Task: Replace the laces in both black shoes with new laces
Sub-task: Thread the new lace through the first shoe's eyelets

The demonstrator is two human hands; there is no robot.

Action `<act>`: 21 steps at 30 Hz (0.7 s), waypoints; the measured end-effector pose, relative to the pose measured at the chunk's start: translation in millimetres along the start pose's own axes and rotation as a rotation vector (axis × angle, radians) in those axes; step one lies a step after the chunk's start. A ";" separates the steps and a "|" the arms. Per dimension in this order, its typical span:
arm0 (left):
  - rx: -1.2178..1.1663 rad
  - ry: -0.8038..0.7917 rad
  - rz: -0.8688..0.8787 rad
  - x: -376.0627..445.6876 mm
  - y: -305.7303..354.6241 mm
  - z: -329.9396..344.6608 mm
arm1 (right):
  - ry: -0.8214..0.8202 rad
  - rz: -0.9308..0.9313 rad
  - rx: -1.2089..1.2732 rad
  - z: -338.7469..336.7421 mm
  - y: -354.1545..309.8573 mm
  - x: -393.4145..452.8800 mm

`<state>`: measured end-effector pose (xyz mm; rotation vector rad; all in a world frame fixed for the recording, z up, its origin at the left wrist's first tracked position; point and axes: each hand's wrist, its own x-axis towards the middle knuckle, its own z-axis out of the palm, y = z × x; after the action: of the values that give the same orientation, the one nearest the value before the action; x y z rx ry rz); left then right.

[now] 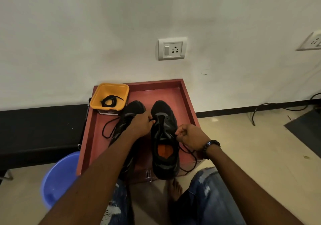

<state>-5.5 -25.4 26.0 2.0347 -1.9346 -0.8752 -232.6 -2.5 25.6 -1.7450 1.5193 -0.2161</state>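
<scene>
While two black shoes sit side by side on a red tray (188, 101), the left hand (141, 125) pinches a lace at the right shoe (164, 138)'s front eyelets. The right hand (190, 137) grips the lace (189, 158) at the shoe's 3 o'clock side. A yellow tub (119, 90) at 11 o'clock holds a coiled lace (108, 100); the left shoe (131, 113) lies under the left arm.

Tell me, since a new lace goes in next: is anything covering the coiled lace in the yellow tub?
Nothing visible does. The coiled black lace lies exposed in the open yellow plastic tub, behind the left hand.
</scene>
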 end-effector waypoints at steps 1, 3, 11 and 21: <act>0.028 0.004 0.029 1.4 1.4 3.6 | 0.045 0.002 0.032 -1.3 0.3 0.9; 0.048 0.034 0.072 2.8 5.0 7.5 | 0.079 -0.010 0.111 -1.2 -4.8 3.3; -0.282 0.075 -0.080 5.0 5.4 -3.2 | -0.021 -0.097 -0.138 28.8 -31.3 11.9; -1.038 0.171 -0.301 10.8 20.6 -57.1 | -0.110 -0.009 -0.176 17.8 -29.6 11.8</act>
<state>7.6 -52.5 79.8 1.6330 -0.7616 -1.3292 -196.4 -6.3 28.7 -1.8689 1.4882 0.0100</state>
